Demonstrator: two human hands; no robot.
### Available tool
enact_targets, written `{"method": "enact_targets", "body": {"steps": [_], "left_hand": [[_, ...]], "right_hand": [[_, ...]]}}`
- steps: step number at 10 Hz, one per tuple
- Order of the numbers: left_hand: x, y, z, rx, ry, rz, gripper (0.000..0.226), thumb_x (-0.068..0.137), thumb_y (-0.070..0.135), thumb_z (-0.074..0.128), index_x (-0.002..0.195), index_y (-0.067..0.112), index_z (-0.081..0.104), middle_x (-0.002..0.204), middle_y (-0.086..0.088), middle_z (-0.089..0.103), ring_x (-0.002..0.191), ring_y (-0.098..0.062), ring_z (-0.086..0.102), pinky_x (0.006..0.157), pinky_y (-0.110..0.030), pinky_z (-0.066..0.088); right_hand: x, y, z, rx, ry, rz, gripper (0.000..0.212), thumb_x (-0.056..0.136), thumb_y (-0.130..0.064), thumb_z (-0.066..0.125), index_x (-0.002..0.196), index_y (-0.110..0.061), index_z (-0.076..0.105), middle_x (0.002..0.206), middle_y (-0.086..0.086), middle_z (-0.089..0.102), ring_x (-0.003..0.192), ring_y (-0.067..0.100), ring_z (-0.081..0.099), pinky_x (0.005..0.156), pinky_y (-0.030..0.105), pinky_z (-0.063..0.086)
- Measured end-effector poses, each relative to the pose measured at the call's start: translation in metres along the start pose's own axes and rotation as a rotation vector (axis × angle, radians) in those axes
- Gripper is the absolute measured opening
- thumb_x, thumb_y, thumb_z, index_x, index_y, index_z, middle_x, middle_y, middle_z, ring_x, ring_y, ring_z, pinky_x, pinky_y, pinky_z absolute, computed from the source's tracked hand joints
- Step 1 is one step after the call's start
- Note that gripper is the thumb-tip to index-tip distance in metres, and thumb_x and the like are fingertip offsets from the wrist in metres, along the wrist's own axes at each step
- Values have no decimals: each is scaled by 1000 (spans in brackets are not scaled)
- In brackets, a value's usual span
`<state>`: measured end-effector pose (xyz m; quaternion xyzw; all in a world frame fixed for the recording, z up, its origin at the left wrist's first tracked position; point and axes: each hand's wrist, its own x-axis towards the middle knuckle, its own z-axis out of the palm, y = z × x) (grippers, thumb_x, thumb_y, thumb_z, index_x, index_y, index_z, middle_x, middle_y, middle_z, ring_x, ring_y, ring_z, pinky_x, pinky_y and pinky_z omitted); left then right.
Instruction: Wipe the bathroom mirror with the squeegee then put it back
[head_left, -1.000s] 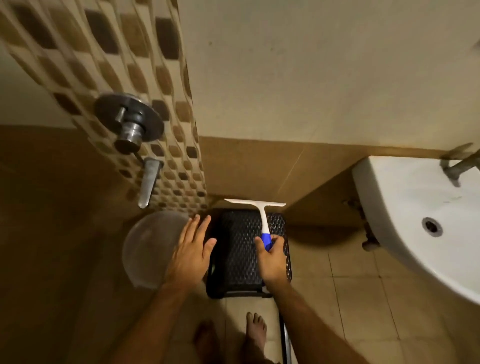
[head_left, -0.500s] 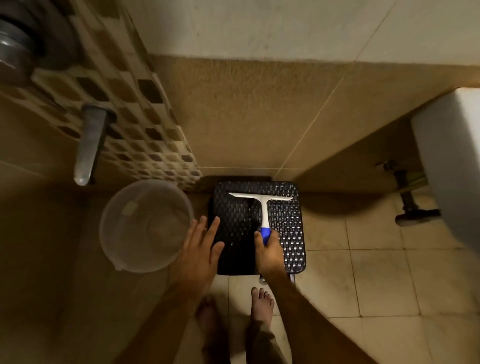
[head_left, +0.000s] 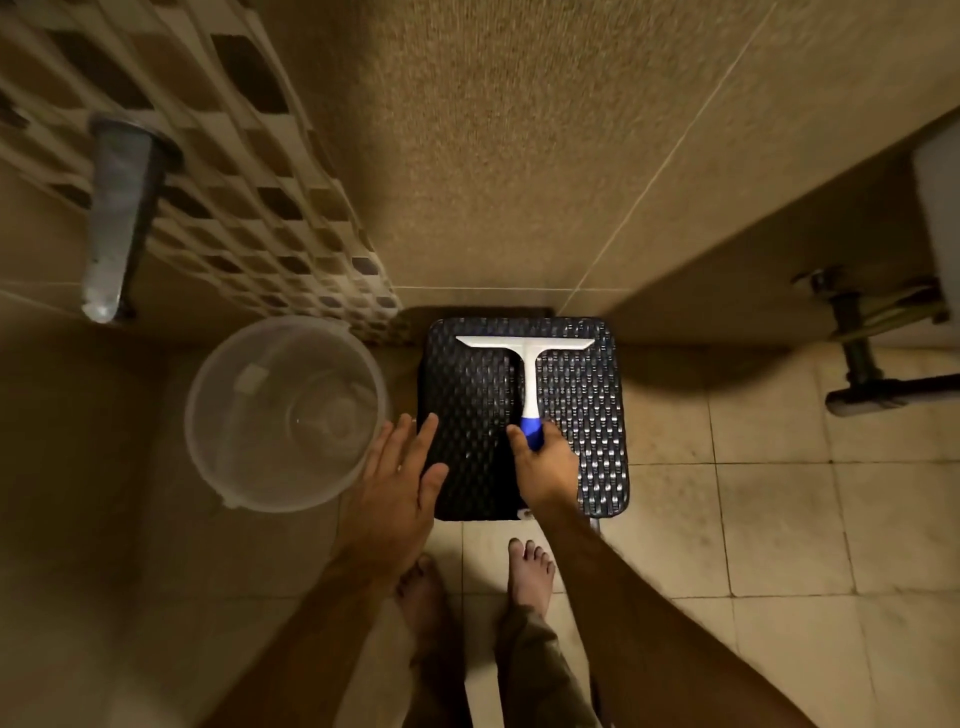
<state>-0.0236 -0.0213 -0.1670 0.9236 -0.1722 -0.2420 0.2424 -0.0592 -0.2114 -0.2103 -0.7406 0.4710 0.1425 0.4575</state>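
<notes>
The view is tipping further down toward the floor: the sink (head_left: 940, 208) is sliding off to the right edge, the shower valve is dropping out of sight above, and the stool (head_left: 582, 415) and bucket (head_left: 208, 415) are showing fuller.

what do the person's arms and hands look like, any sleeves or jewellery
Both forearms are bare, with no sleeves in view. The left hand and right hand wear no gloves, and no rings, watch or bracelet show. The light is dim, so small details could be missed.
</notes>
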Motion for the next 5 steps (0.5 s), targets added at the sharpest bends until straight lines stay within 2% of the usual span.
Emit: {"method": "enact_targets", "body": {"steps": [1,2,3,4,5], "left_hand": [[-1,5,1,-14,-33,-2,66,92,66,7,153,41,10,163,6,10,150,-11,-1,121,-42,16],[-3,9,3,-10,-43,9,65,93,64,9,153,40,10,163,5,11,150,-12,1,121,-42,17],[-5,14,-1,23,-52,15,67,93,66,6,154,39,10,163,5,11,151,-13,2,120,-43,20],[-3,22,-14,46,-27,35,68,93,66,6,155,37,10,164,5,10,151,-12,0,120,-43,20],[2,38,-37,127,8,46,74,93,67,2,156,28,9,164,3,7,150,-12,-2,120,-45,22]], "right_hand": [[1,0,-1,34,6,6,48,87,-48,60,120,-14,57,105,9,67,95,25,64,86,38,54],[1,3,-2,94,45,-6,60,80,-56,63,127,-20,53,120,6,61,110,23,60,99,42,50],[-10,0,-15,-4,120,-88,71,83,-63,53,137,-18,42,134,7,48,125,23,47,108,42,42],[-20,-8,-35,-267,271,-295,77,88,-66,38,145,-14,31,144,10,40,134,26,35,114,41,31],[-33,-29,-59,-423,322,-414,86,88,-69,30,150,-10,22,157,11,26,148,29,15,122,44,14]]}}
